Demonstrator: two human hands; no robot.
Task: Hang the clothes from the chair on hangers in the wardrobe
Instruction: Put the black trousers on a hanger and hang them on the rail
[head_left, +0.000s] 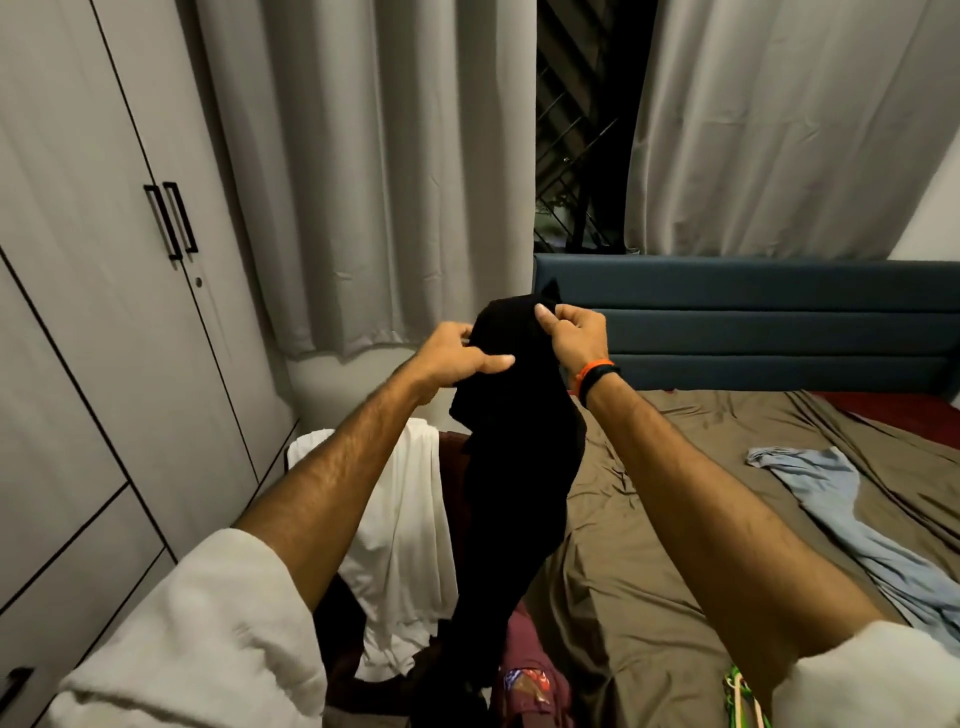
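At frame centre, black garment hanging, top edge pinched between curled fingers of left hand and right hand.

The chair is almost wholly hidden under clothes; green hangers at the near edge are cut off.

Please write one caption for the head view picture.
Both hands lift a black cloth garment beside closed grey wardrobe.
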